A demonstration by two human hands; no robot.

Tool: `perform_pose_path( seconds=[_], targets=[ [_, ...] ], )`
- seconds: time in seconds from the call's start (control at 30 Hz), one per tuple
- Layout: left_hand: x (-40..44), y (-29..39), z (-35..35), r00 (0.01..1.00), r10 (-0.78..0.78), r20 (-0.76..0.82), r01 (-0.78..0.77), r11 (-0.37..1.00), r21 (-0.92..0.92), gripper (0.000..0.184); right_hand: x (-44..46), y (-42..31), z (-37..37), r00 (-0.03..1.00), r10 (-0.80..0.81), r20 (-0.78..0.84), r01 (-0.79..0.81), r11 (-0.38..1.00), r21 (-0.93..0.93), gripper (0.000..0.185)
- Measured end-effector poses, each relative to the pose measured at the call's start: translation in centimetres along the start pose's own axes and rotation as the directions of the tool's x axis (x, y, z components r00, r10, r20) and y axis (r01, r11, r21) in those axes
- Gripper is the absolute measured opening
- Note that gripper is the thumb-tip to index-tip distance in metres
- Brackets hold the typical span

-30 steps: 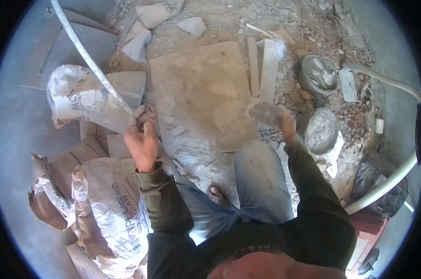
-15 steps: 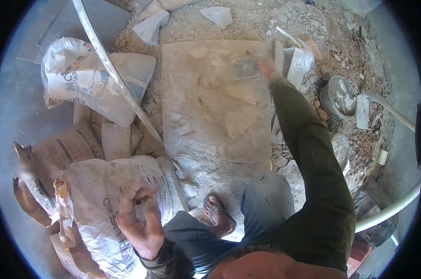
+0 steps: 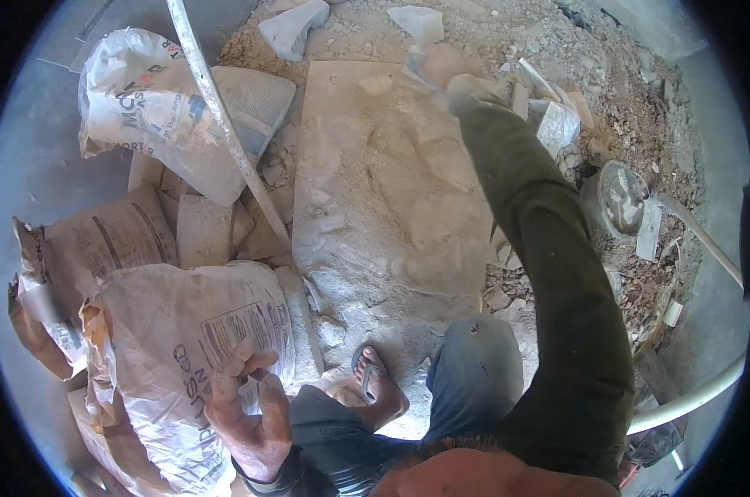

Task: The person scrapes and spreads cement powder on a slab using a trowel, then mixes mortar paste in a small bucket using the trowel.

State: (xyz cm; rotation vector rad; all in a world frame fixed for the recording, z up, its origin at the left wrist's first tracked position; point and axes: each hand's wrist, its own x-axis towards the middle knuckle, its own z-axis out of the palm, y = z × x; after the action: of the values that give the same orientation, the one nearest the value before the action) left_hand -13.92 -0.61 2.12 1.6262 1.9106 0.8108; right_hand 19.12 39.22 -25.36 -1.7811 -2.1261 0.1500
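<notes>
Stretching up to the top centre of the frame, the right hand (image 3: 443, 66) is out at the far edge of the dusty sheet (image 3: 319, 124), a pale, blurred piece (image 3: 415, 66) beside it; how firm that grip is, I cannot tell. The step looks like work across the sheet, calling for a steady, level reach. Lower left, the left hand (image 3: 251, 410) is loosely curled, empty, over a printed bag (image 3: 164, 306). Mid-frame, the sheet lies flat, caked in grey-brown powder.
</notes>
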Motion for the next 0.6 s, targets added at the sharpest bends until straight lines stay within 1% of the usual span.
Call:
perform_pose_path(
  seconds=[0.03, 0.13, 0.23, 0.33, 0.4, 0.43, 0.53, 0.6],
  targets=[
    [0.0, 0.0, 0.0, 1.0, 0.003, -0.002, -0.003, 1.0, 0.004, 0.045, 0.4, -1.0, 0.6, 1.0, 0.0, 0.01, 0.0, 1.0, 0.019, 0.024],
    [-0.2, -0.1, -0.1, 1.0, 0.009, -0.022, -0.01, 1.0, -0.016, 0.044, 0.7, -3.3, 2.5, 0.98, -0.013, 0.2, 0.053, 0.98, -0.194, 0.026],
    [-0.3, -0.3, -0.4, 0.999, 0.039, -0.03, -0.04, 0.999, -0.02, 0.043, -1.9, -3.9, 3.5, 0.974, -0.079, 0.213, 0.102, 0.989, -0.102, 0.03],
    [-0.1, -0.1, -0.5, 0.999, 0.039, -0.029, -0.04, 0.999, -0.018, 0.042, -4.9, -4.4, 4.4, 0.944, -0.251, 0.216, 0.265, 0.963, -0.039, 0.031],
    [0.0, 0.1, -0.3, 0.998, 0.051, -0.032, -0.053, 0.997, -0.054, 0.041, -8.2, -5.9, 3.0, 0.946, -0.28, 0.16, 0.293, 0.954, -0.061, 0.023],
    [0.1, 0.2, -0.3, 0.998, 0.058, -0.031, -0.06, 0.996, -0.071, 0.041, -9.2, -6.5, 2.3, 0.947, -0.293, 0.132, 0.304, 0.95, -0.071, 0.023],
    [0.4, 0.6, -0.3, 0.999, 0.05, -0.01, -0.051, 0.997, -0.054, 0.04, -10.3, -5.5, 2.6, 0.931, -0.331, 0.156, 0.328, 0.943, 0.044, 0.027],
    [0.3, 0.3, -0.3, 0.999, 0.05, -0.014, -0.051, 0.996, -0.073, 0.04, -9.3, -3.9, 1.3, 0.944, -0.313, 0.1, 0.307, 0.949, 0.073, 0.028]
  ],
)
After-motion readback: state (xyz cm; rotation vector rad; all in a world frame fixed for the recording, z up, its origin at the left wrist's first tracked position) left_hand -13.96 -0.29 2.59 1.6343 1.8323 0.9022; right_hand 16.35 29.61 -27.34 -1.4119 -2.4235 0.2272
